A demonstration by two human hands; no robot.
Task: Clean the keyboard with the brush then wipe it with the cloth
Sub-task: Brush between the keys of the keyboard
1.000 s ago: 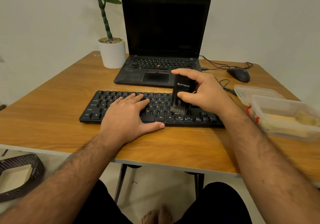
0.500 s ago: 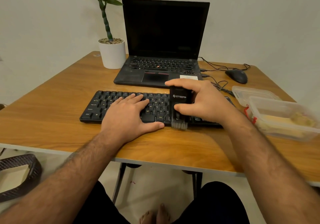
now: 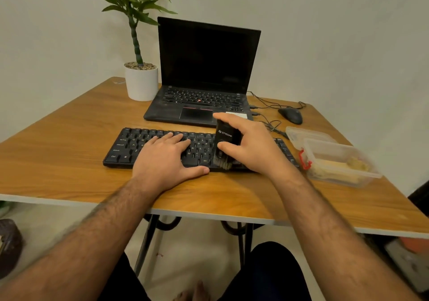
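Brushing the keyboard's near edge, braced by the other hand
Left hand (image 3: 162,161) lies flat, fingers straight, pinning the keyboard (image 3: 130,147) on the surface (image 3: 58,152); right hand (image 3: 253,147) grips the brush (image 3: 226,141), bristles down on the front row

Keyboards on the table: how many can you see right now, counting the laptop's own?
2. The black keyboard lies at the near middle of the table, under both hands. The laptop behind it has its built-in one. None other shows.
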